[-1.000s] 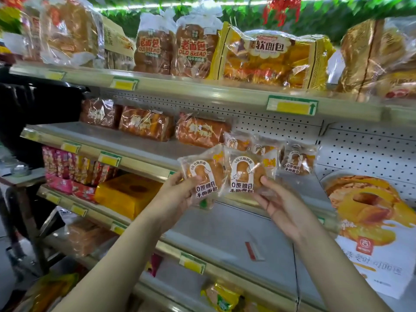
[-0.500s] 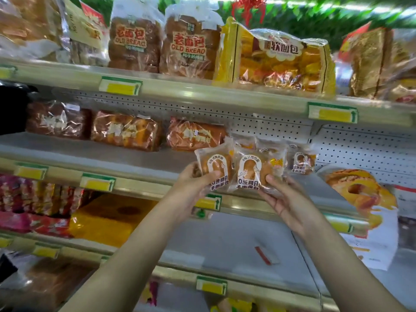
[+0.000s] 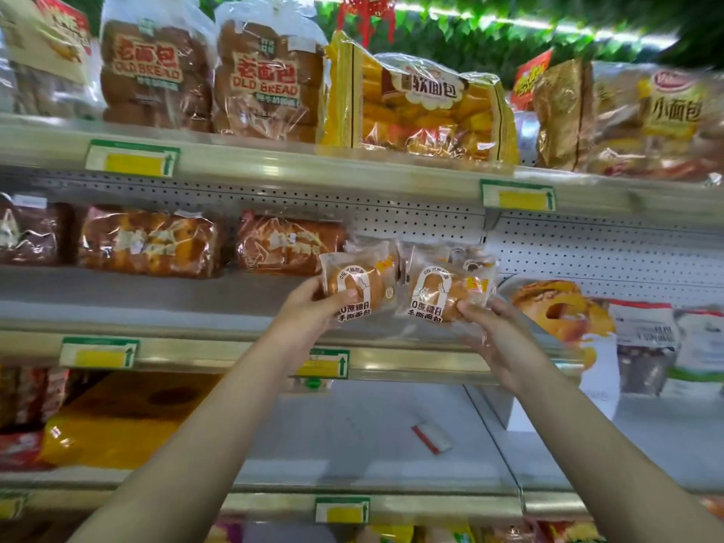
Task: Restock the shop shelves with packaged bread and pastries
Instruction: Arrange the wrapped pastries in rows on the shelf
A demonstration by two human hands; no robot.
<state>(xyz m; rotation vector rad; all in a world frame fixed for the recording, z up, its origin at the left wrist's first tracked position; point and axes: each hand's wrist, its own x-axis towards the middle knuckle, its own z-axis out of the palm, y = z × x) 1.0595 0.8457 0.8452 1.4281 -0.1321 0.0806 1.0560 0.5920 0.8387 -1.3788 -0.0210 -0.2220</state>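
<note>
Clear-wrapped bun packet (image 3: 358, 286), clasped in left hand (image 3: 309, 311); twin packet (image 3: 444, 291), clasped in right hand (image 3: 499, 339). Seat upright, labels outward, on grey metal shelf (image 3: 156, 297).

On the top shelf (image 3: 274, 166) you can read "老面包 OLD BREAD" on the left brown bag (image 3: 149, 68) and again on the next brown bag (image 3: 266, 78). You can also read "软面包" on the yellow bag (image 3: 427, 103) and "小面包" on the gold bag (image 3: 674, 111). The left pack (image 3: 358, 286) and right pack (image 3: 442, 291) you hold both say "0蔗糖" and "手撕面包".

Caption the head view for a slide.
Left hand grips the first bun packet, right hand grips the second bun packet, both held before the middle shelf.
</note>
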